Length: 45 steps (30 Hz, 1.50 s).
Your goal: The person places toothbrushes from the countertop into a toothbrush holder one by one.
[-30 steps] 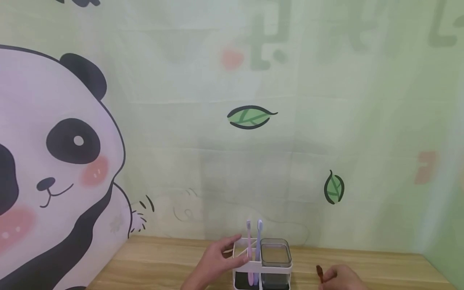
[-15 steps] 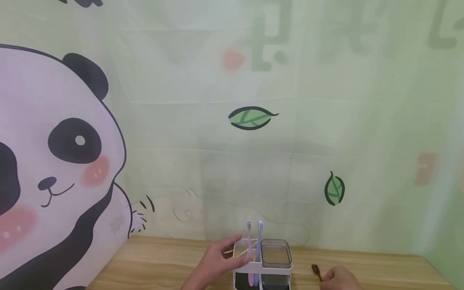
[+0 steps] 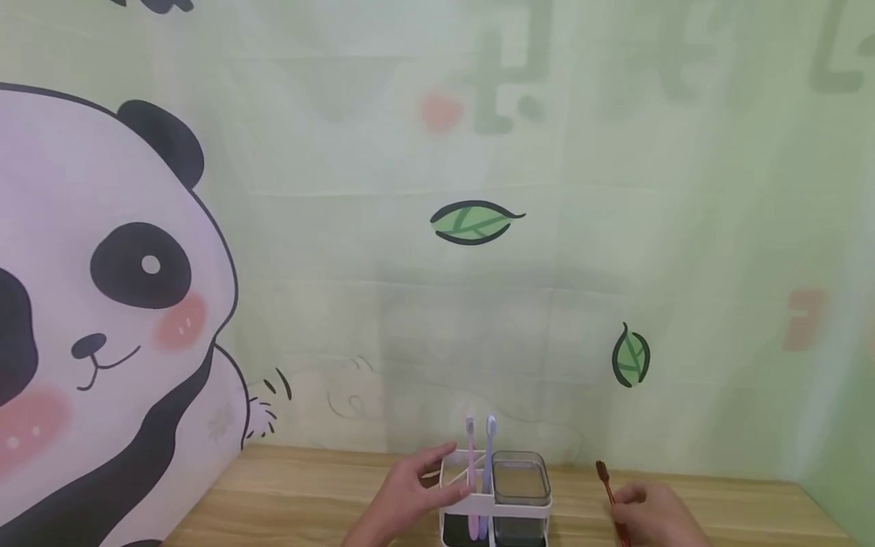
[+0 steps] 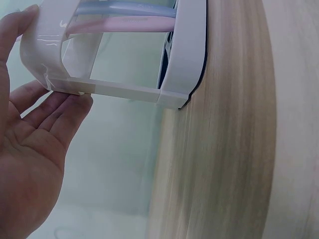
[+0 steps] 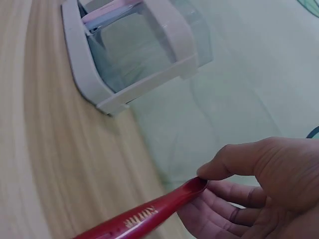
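Note:
A white toothbrush holder [image 3: 514, 510] stands on the wooden table, and my left hand [image 3: 409, 492] holds its upper left part between thumb and fingers. A pink toothbrush [image 3: 470, 444] and a blue toothbrush [image 3: 488, 450] stand upright in its left part. Its right compartment contains a clear grey cup [image 3: 521, 496]. To the right of the holder, my right hand [image 3: 652, 515] pinches a dark red toothbrush [image 3: 608, 486], bristle head up and tilted left. In the right wrist view, the red handle [image 5: 142, 216] with gold lettering shows below the thumb and fingers.
The wooden tabletop [image 3: 294, 486] runs back to a pale green cloth backdrop [image 3: 328, 319]. A large printed panda [image 3: 61, 182] fills the left side of the backdrop.
My right hand has raised the red toothbrush slightly and turned it more upright, after a brief dip to the left. My left hand and the holder have stayed in place.

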### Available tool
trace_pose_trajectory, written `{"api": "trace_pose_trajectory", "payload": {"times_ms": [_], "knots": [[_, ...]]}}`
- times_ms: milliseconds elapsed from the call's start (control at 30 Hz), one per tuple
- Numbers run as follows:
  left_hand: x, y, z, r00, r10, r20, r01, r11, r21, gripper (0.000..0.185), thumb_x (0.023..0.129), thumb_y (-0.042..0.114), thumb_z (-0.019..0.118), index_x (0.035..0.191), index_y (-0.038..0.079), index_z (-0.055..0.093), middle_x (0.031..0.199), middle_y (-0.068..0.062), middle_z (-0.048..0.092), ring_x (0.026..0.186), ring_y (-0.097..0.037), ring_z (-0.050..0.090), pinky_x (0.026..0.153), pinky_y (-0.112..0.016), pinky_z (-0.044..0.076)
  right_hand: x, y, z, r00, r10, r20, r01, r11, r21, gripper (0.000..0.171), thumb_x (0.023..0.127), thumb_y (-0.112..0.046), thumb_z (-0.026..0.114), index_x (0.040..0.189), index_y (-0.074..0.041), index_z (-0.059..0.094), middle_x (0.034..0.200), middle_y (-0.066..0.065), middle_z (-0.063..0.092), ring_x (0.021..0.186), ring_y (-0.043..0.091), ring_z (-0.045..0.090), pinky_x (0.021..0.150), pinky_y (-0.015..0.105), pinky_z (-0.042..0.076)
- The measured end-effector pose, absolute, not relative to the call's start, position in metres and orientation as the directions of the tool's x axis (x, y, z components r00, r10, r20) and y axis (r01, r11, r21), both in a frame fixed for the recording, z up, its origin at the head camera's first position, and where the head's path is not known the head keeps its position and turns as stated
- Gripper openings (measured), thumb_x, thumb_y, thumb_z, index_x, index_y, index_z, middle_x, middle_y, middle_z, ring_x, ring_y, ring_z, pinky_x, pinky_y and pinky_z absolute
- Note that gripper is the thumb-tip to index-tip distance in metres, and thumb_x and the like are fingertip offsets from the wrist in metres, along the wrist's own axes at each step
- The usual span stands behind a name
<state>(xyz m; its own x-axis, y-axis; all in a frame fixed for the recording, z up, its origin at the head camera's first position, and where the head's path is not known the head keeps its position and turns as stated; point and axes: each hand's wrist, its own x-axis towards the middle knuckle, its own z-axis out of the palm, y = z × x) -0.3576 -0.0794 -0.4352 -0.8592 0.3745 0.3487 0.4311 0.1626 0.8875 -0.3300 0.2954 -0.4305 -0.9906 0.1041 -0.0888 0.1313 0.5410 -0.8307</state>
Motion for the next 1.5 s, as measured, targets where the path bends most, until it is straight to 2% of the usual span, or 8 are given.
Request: {"api": "trace_pose_trajectory", "payload": {"times_ms": [233, 500, 700, 933, 1100, 1300, 1500], "knots": [[-0.357, -0.082, -0.436, -0.86, 0.378, 0.342, 0.429, 0.174, 0.886, 0.065, 0.095, 0.025, 0.083, 0.147, -0.004, 0.059, 0.146, -0.028, 0.059, 0.126, -0.042, 0.064, 0.101, -0.05, 0.057, -0.328, 0.294, -0.417, -0.994, 0.106, -0.01, 0.063, 0.511, -0.857, 0.016, 0.099, -0.004, 0.068, 0.104, 0.011, 0.068, 0.087, 0.01, 0.071, 0.077, 0.026, 0.07, 0.072, 0.043, 0.065], [-0.357, -0.084, -0.436, -0.873, 0.374, 0.313, 0.4, 0.185, 0.897, 0.066, 0.095, 0.028, 0.083, 0.148, -0.003, 0.059, 0.148, -0.028, 0.057, 0.127, -0.045, 0.063, 0.102, -0.054, 0.056, -0.326, 0.289, -0.404, -0.993, 0.108, 0.043, 0.014, 0.479, -0.878, 0.013, 0.101, -0.004, 0.067, 0.1, 0.008, 0.069, 0.086, 0.01, 0.073, 0.078, 0.03, 0.074, 0.078, 0.049, 0.066], [-0.357, -0.084, -0.436, -0.867, 0.369, 0.336, 0.418, 0.167, 0.893, 0.066, 0.094, 0.025, 0.084, 0.148, -0.004, 0.058, 0.146, -0.028, 0.058, 0.124, -0.043, 0.065, 0.1, -0.05, 0.058, -0.323, 0.283, -0.394, -0.99, 0.103, 0.095, -0.032, 0.494, -0.869, 0.014, 0.102, -0.006, 0.067, 0.104, 0.008, 0.068, 0.089, 0.009, 0.074, 0.082, 0.028, 0.075, 0.079, 0.048, 0.065], [-0.358, -0.084, -0.436, -0.858, 0.369, 0.357, 0.436, 0.157, 0.886, 0.066, 0.094, 0.024, 0.084, 0.147, -0.005, 0.059, 0.146, -0.028, 0.059, 0.124, -0.041, 0.066, 0.1, -0.046, 0.058, -0.313, 0.277, -0.379, -0.975, 0.109, 0.196, -0.121, 0.479, -0.869, 0.021, 0.104, -0.015, 0.07, 0.111, 0.004, 0.069, 0.1, 0.011, 0.077, 0.088, 0.029, 0.078, 0.09, 0.053, 0.063], [-0.359, -0.083, -0.437, -0.857, 0.368, 0.36, 0.437, 0.148, 0.887, 0.067, 0.093, 0.025, 0.085, 0.147, -0.004, 0.059, 0.145, -0.028, 0.059, 0.123, -0.041, 0.066, 0.099, -0.044, 0.059, -0.305, 0.272, -0.364, -0.958, 0.146, 0.246, -0.154, 0.463, -0.873, 0.03, 0.105, -0.022, 0.072, 0.119, 0.004, 0.068, 0.106, 0.01, 0.077, 0.093, 0.021, 0.077, 0.089, 0.042, 0.063], [-0.359, -0.082, -0.439, -0.856, 0.37, 0.36, 0.437, 0.146, 0.888, 0.066, 0.093, 0.024, 0.084, 0.147, -0.004, 0.059, 0.146, -0.028, 0.059, 0.123, -0.041, 0.066, 0.098, -0.045, 0.059, -0.298, 0.261, -0.352, -0.942, 0.173, 0.288, -0.184, 0.45, -0.874, 0.04, 0.105, -0.033, 0.071, 0.125, 0.001, 0.067, 0.111, 0.01, 0.078, 0.096, 0.018, 0.077, 0.095, 0.043, 0.061], [-0.359, -0.081, -0.439, -0.86, 0.369, 0.353, 0.428, 0.143, 0.893, 0.067, 0.093, 0.025, 0.084, 0.148, -0.004, 0.058, 0.148, -0.028, 0.057, 0.124, -0.044, 0.064, 0.099, -0.048, 0.058, -0.294, 0.244, -0.343, -0.925, 0.193, 0.329, -0.233, 0.396, -0.888, 0.043, 0.103, -0.037, 0.073, 0.125, -0.001, 0.067, 0.111, 0.009, 0.079, 0.094, 0.012, 0.077, 0.089, 0.02, 0.055]]}}
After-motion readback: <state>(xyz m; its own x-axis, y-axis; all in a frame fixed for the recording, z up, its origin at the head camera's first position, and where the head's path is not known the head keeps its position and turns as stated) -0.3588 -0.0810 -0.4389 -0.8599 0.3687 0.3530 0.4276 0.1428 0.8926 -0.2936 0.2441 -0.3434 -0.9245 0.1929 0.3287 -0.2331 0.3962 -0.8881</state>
